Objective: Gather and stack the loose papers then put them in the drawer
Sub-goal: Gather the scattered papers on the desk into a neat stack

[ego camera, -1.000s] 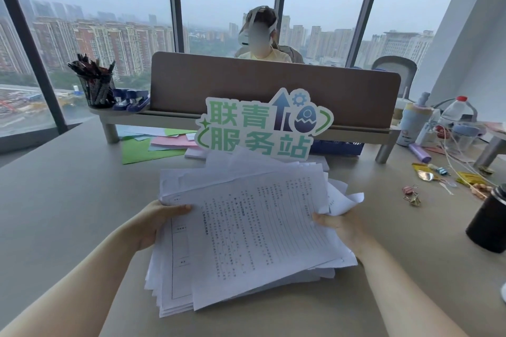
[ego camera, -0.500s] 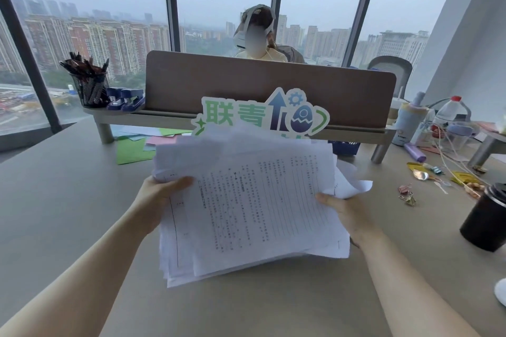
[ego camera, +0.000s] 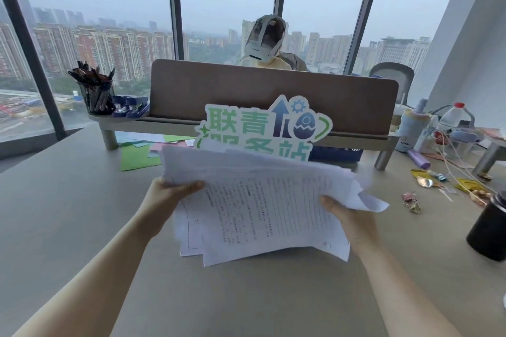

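Observation:
An untidy pile of white printed papers [ego camera: 262, 208] is lifted and tilted above the grey desk [ego camera: 68, 213], its sheets fanned and uneven. My left hand [ego camera: 167, 194] grips the pile's left edge with the thumb on top. My right hand [ego camera: 347, 216] grips the right edge, where a few sheets stick out crumpled. The pile's near edge hangs just above the desk. No drawer is in view.
A green and white sign [ego camera: 262, 128] stands behind the pile against a brown divider [ego camera: 273, 90]. Coloured sheets [ego camera: 139, 156] lie under the shelf at left. A pen cup [ego camera: 95, 93] and staplers [ego camera: 131, 107] sit on the shelf. A black cup [ego camera: 490, 227], binder clips [ego camera: 410, 201] and bottles [ego camera: 410, 128] lie right. A person sits behind the divider.
Both hands have raised the pile off the desk and tilted it up towards the sign. It now covers the sign's lower part.

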Available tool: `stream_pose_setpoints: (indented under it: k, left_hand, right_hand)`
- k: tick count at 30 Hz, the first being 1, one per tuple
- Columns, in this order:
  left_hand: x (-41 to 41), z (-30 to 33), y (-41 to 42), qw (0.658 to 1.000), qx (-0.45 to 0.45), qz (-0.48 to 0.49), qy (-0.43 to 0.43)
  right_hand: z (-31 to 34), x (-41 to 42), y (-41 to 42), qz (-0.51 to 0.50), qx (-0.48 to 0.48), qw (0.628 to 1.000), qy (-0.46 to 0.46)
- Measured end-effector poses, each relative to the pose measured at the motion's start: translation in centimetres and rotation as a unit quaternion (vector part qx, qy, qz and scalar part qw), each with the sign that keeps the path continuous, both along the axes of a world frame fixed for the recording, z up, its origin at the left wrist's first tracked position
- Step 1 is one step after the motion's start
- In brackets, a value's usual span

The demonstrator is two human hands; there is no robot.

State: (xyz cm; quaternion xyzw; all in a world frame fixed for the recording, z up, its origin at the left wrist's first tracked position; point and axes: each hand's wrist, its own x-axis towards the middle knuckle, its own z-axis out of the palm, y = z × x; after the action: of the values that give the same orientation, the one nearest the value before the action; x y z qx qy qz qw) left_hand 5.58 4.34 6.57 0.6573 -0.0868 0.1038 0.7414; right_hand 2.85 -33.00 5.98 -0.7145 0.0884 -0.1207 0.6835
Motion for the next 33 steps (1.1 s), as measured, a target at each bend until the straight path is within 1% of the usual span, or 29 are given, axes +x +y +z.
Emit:
stream_pose_setpoints:
  k: [2,3,6,8,10,13,15,17,20,22,24,27,30,32,33]
  left_hand:
    - [0.2,0.5,-0.5,1.0,-0.006,-0.005,-0.003]
    - [0.2,0.2,-0.7,1.0,-0.003,-0.004,0.012]
    - [-0.1,-1.7,-1.5,0.997,0.012,0.001,0.077]
    - [-0.1,-2.0,-2.0,0.996,0.004,0.029,0.083]
    - [-0.1,-1.3,-2.5,0.997,-0.012,0.053,0.061]
    - [-0.3,0.4,-2.7,0.997,-0.04,0.073,0.0]
    - [-0.5,0.9,-2.6,0.994,-0.048,0.092,-0.041]
    - [-0.9,0.3,-2.6,0.993,-0.053,0.103,-0.034]
    - [-1.8,-1.9,-2.9,0.996,-0.029,0.075,0.03]
    - [-2.1,-2.9,-2.9,0.996,-0.001,0.056,0.07]
    - [-2.0,-3.2,-2.9,0.994,0.005,0.065,0.089]
    - [-1.8,-2.0,-3.1,0.994,0.002,0.072,0.081]
    - [-1.4,-0.3,-2.9,0.996,-0.011,0.081,0.041]
    - [-1.3,0.3,-2.3,0.997,-0.031,0.068,0.016]
    - [-1.3,0.2,-2.1,0.998,-0.033,0.055,0.013]
  right_hand:
    - [0.7,0.5,-0.1,-0.009,-0.002,0.999,-0.048]
    - [0.8,0.7,0.1,0.002,-0.01,0.998,-0.064]
    - [0.1,0.4,1.0,0.044,-0.023,0.997,-0.056]
    - [-0.1,0.1,1.2,0.07,-0.012,0.994,-0.078]
    - [0.5,-0.1,1.2,0.061,-0.003,0.991,-0.121]
    - [1.7,-0.2,1.2,0.029,0.011,0.98,-0.199]
    - [2.1,-0.1,1.1,0.02,0.008,0.974,-0.227]
    - [1.4,0.0,1.1,0.04,-0.018,0.977,-0.207]
    - [-1.0,0.1,1.3,0.055,-0.029,0.99,-0.127]
    - [-2.3,0.2,1.2,0.05,-0.032,0.991,-0.119]
    - [-2.6,0.0,1.0,0.021,-0.026,0.993,-0.113]
    - [-2.3,-0.3,0.7,-0.044,0.011,0.992,-0.114]
    - [-0.4,0.0,0.6,-0.105,0.033,0.983,-0.148]
    - [1.0,0.0,0.3,-0.102,0.032,0.983,-0.149]
    - [1.0,0.2,0.1,-0.082,0.015,0.987,-0.137]
